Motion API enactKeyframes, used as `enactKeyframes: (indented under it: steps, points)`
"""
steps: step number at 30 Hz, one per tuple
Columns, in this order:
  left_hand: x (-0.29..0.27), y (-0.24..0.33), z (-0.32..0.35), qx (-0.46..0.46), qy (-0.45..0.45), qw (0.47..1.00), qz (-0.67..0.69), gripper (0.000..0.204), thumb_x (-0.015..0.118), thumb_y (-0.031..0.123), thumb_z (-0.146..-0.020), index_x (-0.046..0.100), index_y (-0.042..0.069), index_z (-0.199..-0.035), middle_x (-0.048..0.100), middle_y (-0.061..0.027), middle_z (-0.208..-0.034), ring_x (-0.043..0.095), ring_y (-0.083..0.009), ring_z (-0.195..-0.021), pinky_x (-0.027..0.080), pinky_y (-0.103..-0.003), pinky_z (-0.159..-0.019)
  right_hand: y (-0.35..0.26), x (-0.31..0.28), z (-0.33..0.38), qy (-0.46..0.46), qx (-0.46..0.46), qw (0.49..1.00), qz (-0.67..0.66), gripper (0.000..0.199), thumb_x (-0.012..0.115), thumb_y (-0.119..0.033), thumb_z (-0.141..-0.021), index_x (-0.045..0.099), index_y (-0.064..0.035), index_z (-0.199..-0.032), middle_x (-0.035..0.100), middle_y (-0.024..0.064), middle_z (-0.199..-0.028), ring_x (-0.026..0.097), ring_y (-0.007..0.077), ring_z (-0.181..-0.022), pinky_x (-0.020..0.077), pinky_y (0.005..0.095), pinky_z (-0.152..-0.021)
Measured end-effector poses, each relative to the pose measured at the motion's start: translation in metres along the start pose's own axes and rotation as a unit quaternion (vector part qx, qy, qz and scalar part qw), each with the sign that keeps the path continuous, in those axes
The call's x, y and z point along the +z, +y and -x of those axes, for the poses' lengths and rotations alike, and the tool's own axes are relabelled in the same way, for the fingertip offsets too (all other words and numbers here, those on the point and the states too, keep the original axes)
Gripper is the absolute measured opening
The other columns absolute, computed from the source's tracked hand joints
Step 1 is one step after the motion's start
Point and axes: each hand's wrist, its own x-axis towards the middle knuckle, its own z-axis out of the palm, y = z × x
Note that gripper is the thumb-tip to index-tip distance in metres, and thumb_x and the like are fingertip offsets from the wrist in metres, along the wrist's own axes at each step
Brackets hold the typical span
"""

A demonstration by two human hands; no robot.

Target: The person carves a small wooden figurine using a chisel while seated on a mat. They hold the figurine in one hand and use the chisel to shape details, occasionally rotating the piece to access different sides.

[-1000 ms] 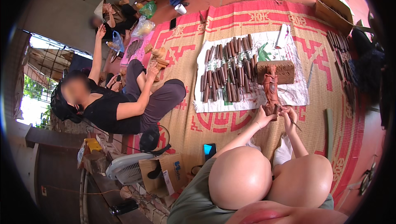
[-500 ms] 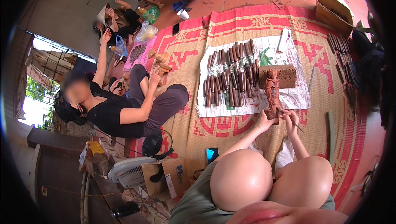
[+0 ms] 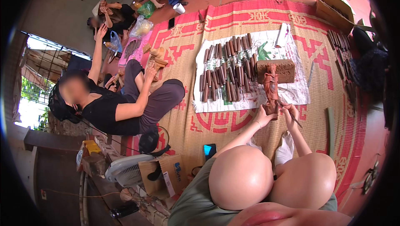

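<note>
A reddish-brown carved wooden figurine (image 3: 271, 87) lies with its head end against a carved wooden block (image 3: 287, 72). My left hand (image 3: 262, 117) is closed round the figurine's base. My right hand (image 3: 291, 112) is closed on a thin dark carving tool (image 3: 297, 120), whose shaft slants out below the fingers. The tool's other end is near the base; whether it touches the wood is too small to tell. Left of the block, several wooden-handled carving tools (image 3: 229, 67) lie in rows on a white printed sheet (image 3: 200, 106).
A red and straw patterned mat (image 3: 183, 130) spreads under everything. More tools (image 3: 339, 44) and an open cardboard box (image 3: 329, 11) lie at the right. A co-worker (image 3: 108, 105) sits at my left near a fan (image 3: 127, 169). A phone (image 3: 209, 151) lies beside my left knee.
The whole view has shifted slightly, moving the scene up and left. Both hands stay at the figurine's base, and the carving tool sits at a slightly different slant.
</note>
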Motion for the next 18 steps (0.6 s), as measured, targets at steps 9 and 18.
enactKeyframes:
  steps: [9, 18]
  points:
    - [-0.005, 0.002, 0.003, -0.002, 0.006, 1.0, -0.028, 0.109, 0.075, 0.056, -0.061, 0.024, -0.015, -0.126, 0.043, -0.0314, -0.126, 0.045, -0.0363, -0.12, 0.036, -0.038, -0.099, -0.026, 0.004, -0.006, -0.013, 0.013, 1.0, -0.006, 0.006, 0.055, 0.001, -0.085, 0.053, 0.0026, -0.08, 0.064, 0.0146, -0.099, 0.059, 0.0096, -0.077, 0.0481, 0.0232, -0.072]
    - [-0.003, 0.002, 0.006, -0.023, 0.004, 0.999, -0.025, 0.112, 0.074, 0.056, -0.062, 0.019, -0.015, -0.129, 0.041, -0.0325, -0.129, 0.043, -0.0361, -0.122, 0.035, -0.037, -0.101, -0.023, -0.002, 0.003, -0.008, 0.039, 0.997, -0.068, 0.005, 0.053, 0.002, -0.084, 0.052, 0.0033, -0.079, 0.063, 0.0168, -0.101, 0.06, 0.0121, -0.079, 0.0493, 0.0251, -0.071]
